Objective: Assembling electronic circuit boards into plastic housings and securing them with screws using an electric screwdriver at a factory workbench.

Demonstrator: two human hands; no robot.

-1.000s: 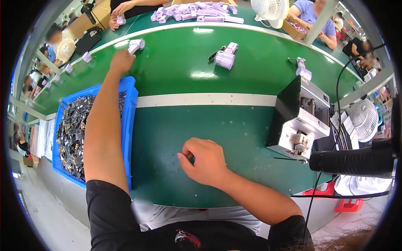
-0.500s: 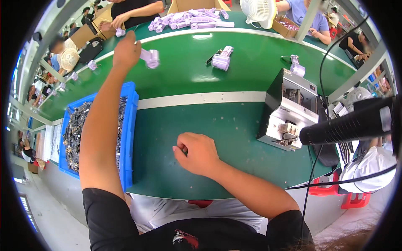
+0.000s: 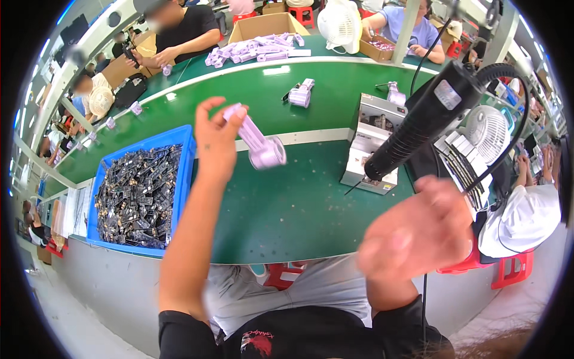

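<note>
My left hand (image 3: 218, 140) pinches the handle end of a lilac plastic housing (image 3: 263, 145), a straight handle with a round hollow head, above the near worktable. The head of the housing points down and to the right. My right hand (image 3: 418, 230) is raised at the right, smeared by motion, so its fingers cannot be read. It is nearest to a black electric screwdriver (image 3: 421, 122) that hangs tilted on its cable, its thin bit pointing down left. Behind the screwdriver's tip stands a silver and black box-shaped screw feeder (image 3: 375, 140).
A blue bin (image 3: 186, 158) full of small dark circuit parts stands at the left. Beyond a pale rail, the green conveyor (image 3: 239, 90) carries more lilac housings (image 3: 301, 94). Across it are a lilac pile (image 3: 257, 49), a white fan (image 3: 339, 25) and co-workers. Dark strips (image 3: 460, 167) lie at the right.
My left hand has come back from over the conveyor with the lilac housing in it. My right hand has lifted off the table and moved right, towards the screwdriver. The view has shifted.
</note>
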